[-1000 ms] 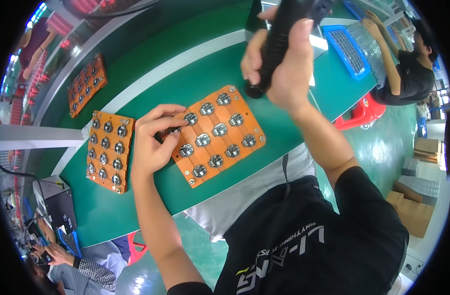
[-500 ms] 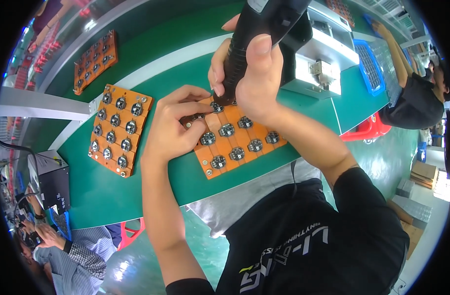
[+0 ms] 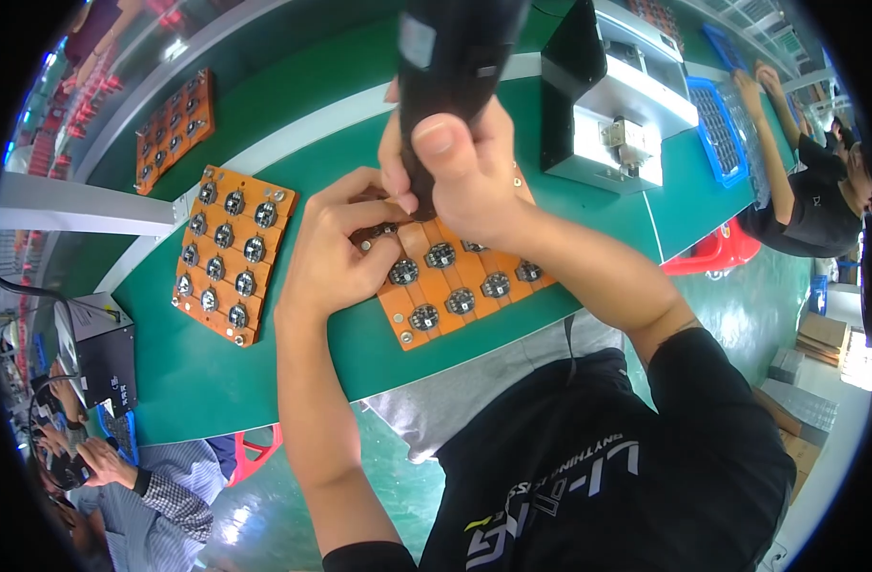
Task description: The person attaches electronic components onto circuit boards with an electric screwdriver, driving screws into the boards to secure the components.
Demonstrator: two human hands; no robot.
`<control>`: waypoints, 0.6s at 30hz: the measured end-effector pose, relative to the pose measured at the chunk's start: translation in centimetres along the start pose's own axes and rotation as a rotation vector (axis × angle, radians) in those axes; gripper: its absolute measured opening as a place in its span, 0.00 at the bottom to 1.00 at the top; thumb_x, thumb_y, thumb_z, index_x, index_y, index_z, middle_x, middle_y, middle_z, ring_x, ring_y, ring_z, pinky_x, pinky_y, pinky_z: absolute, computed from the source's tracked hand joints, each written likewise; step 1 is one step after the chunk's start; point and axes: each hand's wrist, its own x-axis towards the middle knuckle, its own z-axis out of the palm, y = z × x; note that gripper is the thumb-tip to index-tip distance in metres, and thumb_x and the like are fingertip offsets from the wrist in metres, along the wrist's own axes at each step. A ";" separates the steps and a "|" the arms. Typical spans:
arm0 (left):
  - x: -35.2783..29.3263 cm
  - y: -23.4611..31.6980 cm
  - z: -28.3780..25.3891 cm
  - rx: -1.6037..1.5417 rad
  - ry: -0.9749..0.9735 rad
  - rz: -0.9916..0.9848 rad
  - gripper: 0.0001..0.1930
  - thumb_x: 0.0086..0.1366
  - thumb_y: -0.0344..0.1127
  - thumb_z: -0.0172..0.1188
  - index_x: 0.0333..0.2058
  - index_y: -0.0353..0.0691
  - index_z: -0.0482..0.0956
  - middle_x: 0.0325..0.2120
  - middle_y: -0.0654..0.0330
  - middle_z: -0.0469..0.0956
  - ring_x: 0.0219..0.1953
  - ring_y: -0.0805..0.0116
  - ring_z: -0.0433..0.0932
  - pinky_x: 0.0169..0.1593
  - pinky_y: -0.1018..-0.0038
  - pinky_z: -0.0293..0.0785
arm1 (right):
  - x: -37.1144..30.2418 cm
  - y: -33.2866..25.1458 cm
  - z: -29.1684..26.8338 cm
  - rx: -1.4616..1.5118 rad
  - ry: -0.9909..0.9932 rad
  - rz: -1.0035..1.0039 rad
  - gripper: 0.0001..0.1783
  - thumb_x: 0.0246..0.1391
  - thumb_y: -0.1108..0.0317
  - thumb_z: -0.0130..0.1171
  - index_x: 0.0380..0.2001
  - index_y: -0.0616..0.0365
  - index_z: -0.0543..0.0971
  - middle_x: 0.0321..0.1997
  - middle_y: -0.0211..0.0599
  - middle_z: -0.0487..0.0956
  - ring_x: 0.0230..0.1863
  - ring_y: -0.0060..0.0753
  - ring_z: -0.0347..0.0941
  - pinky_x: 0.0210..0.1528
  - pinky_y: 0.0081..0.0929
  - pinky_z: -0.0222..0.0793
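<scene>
My right hand (image 3: 455, 172) grips a black electric screwdriver (image 3: 455, 71), its thumb lying along the body. The tool points down at the far left part of an orange fixture board (image 3: 436, 327), where my hands hide its tip. Round black circuit boards (image 3: 441, 255) with silver parts sit in rows on the fixture. At the board's left side, my left hand (image 3: 336, 238) has its fingers bent and its thumb near the index finger, close to the tool's tip. What lies between these fingers is hidden.
A second filled orange fixture (image 3: 224, 243) lies left on the green table (image 3: 178, 381); a third (image 3: 175, 131) lies beyond the grey rail. A metal machine (image 3: 612, 133) stands far right, beside a blue tray (image 3: 717, 133). Other people (image 3: 808, 200) work at both sides.
My right hand and the screwdriver have shifted left and slightly nearer, from one round board toward the fixture's left edge. My left hand has barely moved.
</scene>
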 end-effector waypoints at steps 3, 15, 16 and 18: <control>-0.1 0.3 0.2 0.034 -0.002 -0.019 0.12 0.48 0.21 0.57 0.33 0.28 0.85 0.36 0.52 0.81 0.35 0.59 0.84 0.30 0.71 0.76 | 0.2 -0.1 0.1 0.079 -0.035 0.034 0.29 0.66 0.45 0.56 0.49 0.61 0.66 0.20 0.37 0.74 0.17 0.21 0.67 0.21 0.19 0.63; 0.1 0.5 -0.2 -0.020 -0.015 -0.057 0.14 0.46 0.22 0.55 0.33 0.29 0.84 0.39 0.52 0.81 0.35 0.62 0.82 0.33 0.73 0.75 | 0.4 0.1 -0.3 0.149 0.027 0.082 0.19 0.68 0.55 0.56 0.48 0.58 0.66 0.21 0.35 0.73 0.16 0.20 0.66 0.18 0.20 0.62; 0.1 0.5 -0.4 -0.064 0.035 -0.004 0.14 0.46 0.22 0.55 0.34 0.29 0.84 0.41 0.51 0.81 0.39 0.60 0.82 0.38 0.71 0.77 | 0.7 -0.2 -0.7 0.158 0.141 0.036 0.17 0.68 0.57 0.57 0.45 0.58 0.66 0.21 0.30 0.71 0.15 0.17 0.66 0.16 0.18 0.61; -0.4 0.2 -1.3 -0.088 0.034 -0.019 0.15 0.47 0.24 0.59 0.36 0.30 0.84 0.50 0.48 0.79 0.53 0.53 0.79 0.58 0.63 0.74 | 0.9 -1.8 -1.6 0.156 0.341 -0.139 0.18 0.69 0.55 0.56 0.40 0.56 0.63 0.20 0.28 0.69 0.14 0.18 0.67 0.14 0.18 0.59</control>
